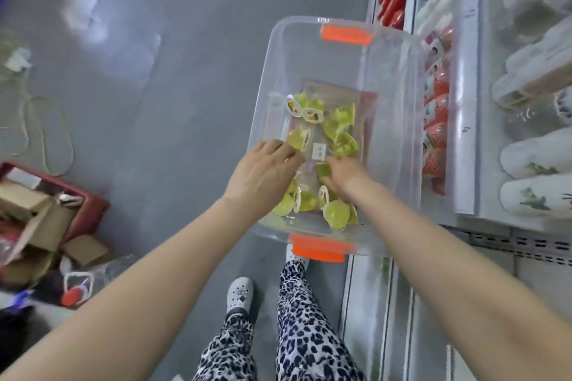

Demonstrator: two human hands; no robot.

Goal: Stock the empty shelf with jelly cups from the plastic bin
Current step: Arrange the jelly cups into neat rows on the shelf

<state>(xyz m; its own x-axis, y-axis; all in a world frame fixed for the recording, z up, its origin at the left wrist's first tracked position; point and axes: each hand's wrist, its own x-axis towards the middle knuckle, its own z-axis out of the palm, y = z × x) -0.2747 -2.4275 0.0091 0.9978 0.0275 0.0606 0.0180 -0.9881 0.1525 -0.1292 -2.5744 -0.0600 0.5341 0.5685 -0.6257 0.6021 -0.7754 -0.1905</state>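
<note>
While a red crate [93, 204] of cardboard scraps sits out of the way at eight o'clock in the view, the clear plastic bin [399, 77] stands on the grey floor at the centre, pushed just beside the shelving [464, 164], probably so that each load travels only a short way. The left hand [266, 167] reaches over the bin's seven-o'clock rim with its fingers bent downward, the tips next to a yellow-green cup [297, 138]. Whether it has closed on anything cannot be told, since the back of the hand hides the fingers. The loose jelly cups [343, 120] lie tumbled across the bin's floor, some on their sides, mostly from its centre toward six o'clock, so they have to be gathered by hand. The right hand [346, 175] is inside the bin at five o'clock, fingers curled and pinching one green jelly cup [324, 170]. At three o'clock a shelf holds a row of strawberry-print cups [436, 133]. Which shelf is the empty one cannot be made out.
</note>
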